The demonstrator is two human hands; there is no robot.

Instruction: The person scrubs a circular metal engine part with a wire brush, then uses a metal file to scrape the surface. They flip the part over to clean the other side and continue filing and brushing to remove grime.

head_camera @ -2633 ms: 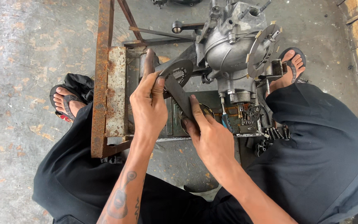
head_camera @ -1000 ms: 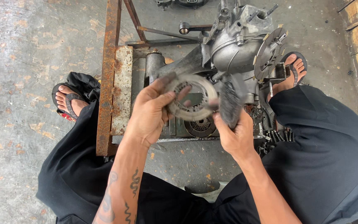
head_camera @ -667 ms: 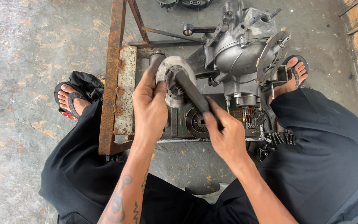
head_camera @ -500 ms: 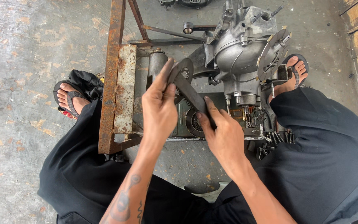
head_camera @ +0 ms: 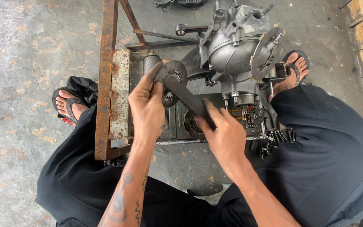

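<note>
I am sitting before the engine (head_camera: pixel 236 50) on its rusty frame (head_camera: pixel 106 84). Left of it, my left hand (head_camera: pixel 148 107) is gripping a toothed ring (head_camera: pixel 171 80); my right hand (head_camera: pixel 225 134) is pinching its dark belt (head_camera: pixel 190 101). Stiff, greasy, probably slippery: best held by the rim.

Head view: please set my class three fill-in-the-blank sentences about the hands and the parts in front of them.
1. The left hand holds a toothed metal ring wrapped with a dark ____.
2. The right hand grips the other end of that belt, below the grey ____.
3. The upright bar left of the hands belongs to a ____ metal frame.

Missing words: belt; engine; rusty
</note>
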